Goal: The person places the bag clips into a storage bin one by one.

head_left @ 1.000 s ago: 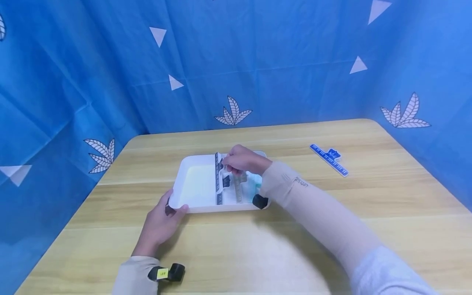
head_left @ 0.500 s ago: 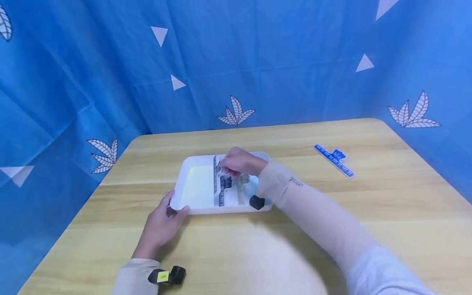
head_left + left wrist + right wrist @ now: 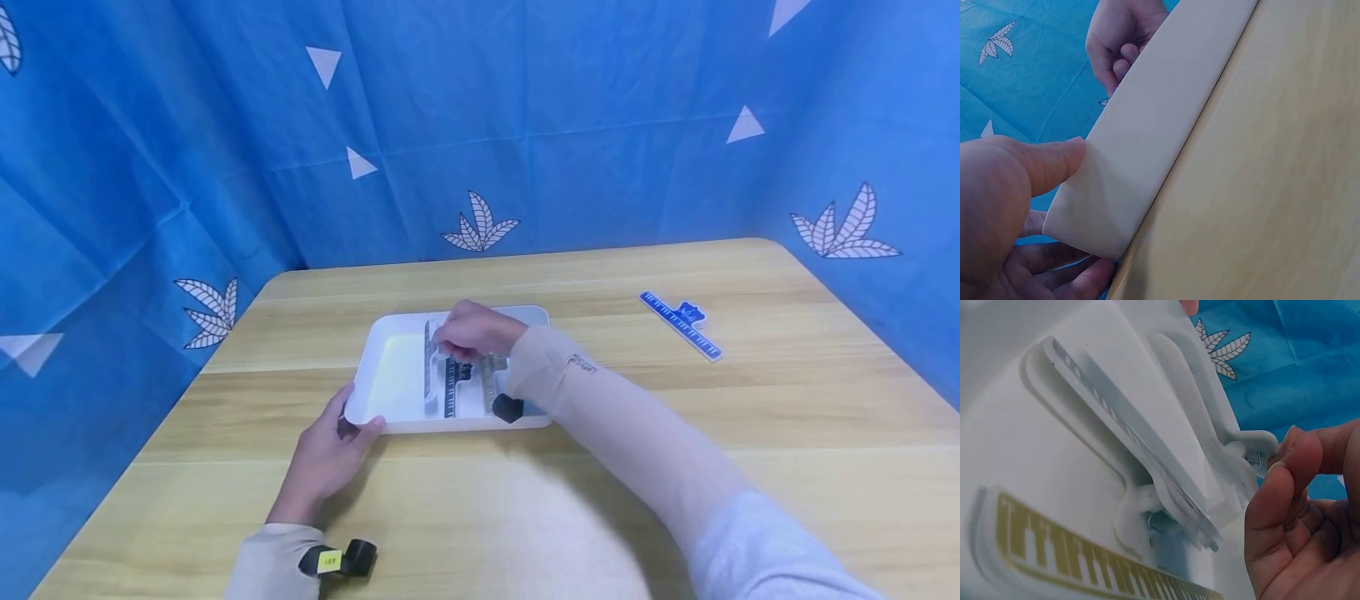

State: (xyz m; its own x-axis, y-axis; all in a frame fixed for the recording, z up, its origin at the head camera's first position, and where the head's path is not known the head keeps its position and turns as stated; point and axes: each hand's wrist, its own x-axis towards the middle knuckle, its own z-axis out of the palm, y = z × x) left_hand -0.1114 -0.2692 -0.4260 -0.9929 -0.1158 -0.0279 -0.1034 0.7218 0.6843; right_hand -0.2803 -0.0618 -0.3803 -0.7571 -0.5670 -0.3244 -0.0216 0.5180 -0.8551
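In the head view my right hand (image 3: 476, 331) is over a white tray (image 3: 397, 325), pinching the grip tab of a white clip with a dark piano-key pattern (image 3: 428, 367). The right wrist view shows this held clip (image 3: 1185, 387) edge-on, its tab between thumb and fingertips. Just right of it in the tray lie a black piano-key clip (image 3: 450, 390) and a gold one (image 3: 488, 393); their far ends are partly covered by my hand. My left hand (image 3: 330, 450) grips the tray's near left corner, thumb against the side wall (image 3: 1129, 125) and fingers around and beneath it.
A blue piano-key clip (image 3: 678, 323) lies on the wooden table (image 3: 600, 283), right of the tray. A blue curtain (image 3: 420, 125) hangs behind the table and along its sides. My right sleeve (image 3: 637, 425) hides the tray's right end.
My right hand has shifted slightly left with the held clip, away from the black clip, which now shows more fully. The left hand stays on the tray corner.
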